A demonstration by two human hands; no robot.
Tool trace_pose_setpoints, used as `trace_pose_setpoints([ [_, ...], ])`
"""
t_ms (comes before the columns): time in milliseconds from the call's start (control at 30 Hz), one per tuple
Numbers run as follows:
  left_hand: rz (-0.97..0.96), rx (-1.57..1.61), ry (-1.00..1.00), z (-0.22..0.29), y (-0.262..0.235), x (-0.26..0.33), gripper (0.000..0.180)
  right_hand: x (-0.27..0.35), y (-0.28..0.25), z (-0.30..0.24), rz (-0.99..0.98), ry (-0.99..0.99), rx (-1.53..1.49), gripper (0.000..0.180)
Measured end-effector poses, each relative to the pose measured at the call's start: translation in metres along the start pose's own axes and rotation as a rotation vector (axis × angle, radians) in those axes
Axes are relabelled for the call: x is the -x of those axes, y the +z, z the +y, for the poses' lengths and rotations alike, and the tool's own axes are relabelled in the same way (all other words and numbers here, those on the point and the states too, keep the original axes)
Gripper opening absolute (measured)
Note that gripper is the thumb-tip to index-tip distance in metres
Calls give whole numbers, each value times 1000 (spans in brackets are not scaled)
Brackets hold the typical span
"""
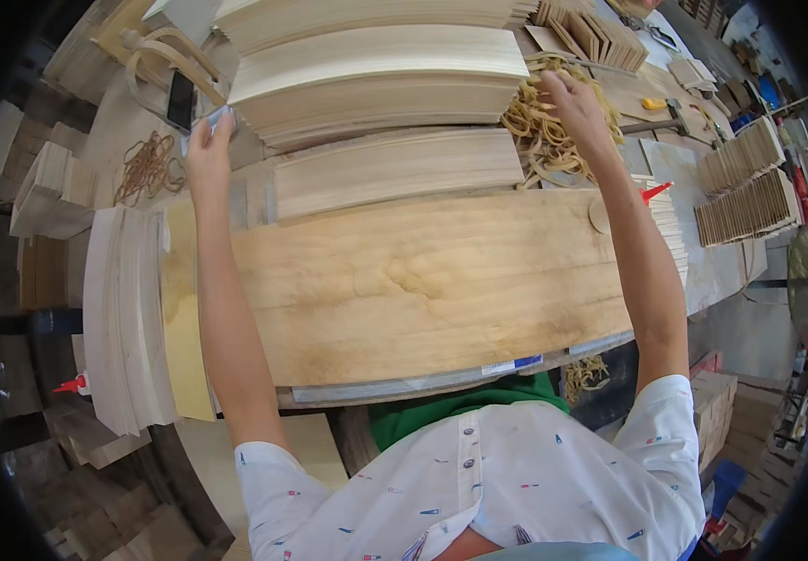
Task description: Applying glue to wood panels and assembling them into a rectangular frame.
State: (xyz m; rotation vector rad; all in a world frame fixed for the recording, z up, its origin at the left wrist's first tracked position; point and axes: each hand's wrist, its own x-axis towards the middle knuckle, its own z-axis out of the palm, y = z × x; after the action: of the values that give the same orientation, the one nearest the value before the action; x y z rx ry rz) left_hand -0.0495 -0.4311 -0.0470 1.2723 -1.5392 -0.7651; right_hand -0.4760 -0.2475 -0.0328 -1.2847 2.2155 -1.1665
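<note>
My left hand (209,154) is at the left end of a stack of thin pale wooden boards (376,98), its fingers drawn together at a small light-blue and white piece (217,117). What exactly they grip is too small to tell. At the stack's right end, my right hand (577,103) reaches over a heap of tan rubber bands (539,122). Its fingers are closed, and whatever is between them is hidden. A broad wooden board (422,280) lies flat in front of me, below both forearms. Between it and the stack is a lower pile of boards (399,173).
Brown rubber bands (149,168) and a dark phone (180,99) lie on the left. Long boards (123,318) stand at the near left. Slatted wooden bundles (745,210), a hammer (675,120) and a red nozzle tip (656,192) are on the right.
</note>
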Motion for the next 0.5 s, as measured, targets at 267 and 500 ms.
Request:
trace_pose_setpoints([
  [267,-316,36,-194,7,33,-46,58,-24,9,-42,-294,241,-227,74],
  [500,-305,67,-205,4,31,-48,63,-33,19,-36,-287,243,-250,67],
])
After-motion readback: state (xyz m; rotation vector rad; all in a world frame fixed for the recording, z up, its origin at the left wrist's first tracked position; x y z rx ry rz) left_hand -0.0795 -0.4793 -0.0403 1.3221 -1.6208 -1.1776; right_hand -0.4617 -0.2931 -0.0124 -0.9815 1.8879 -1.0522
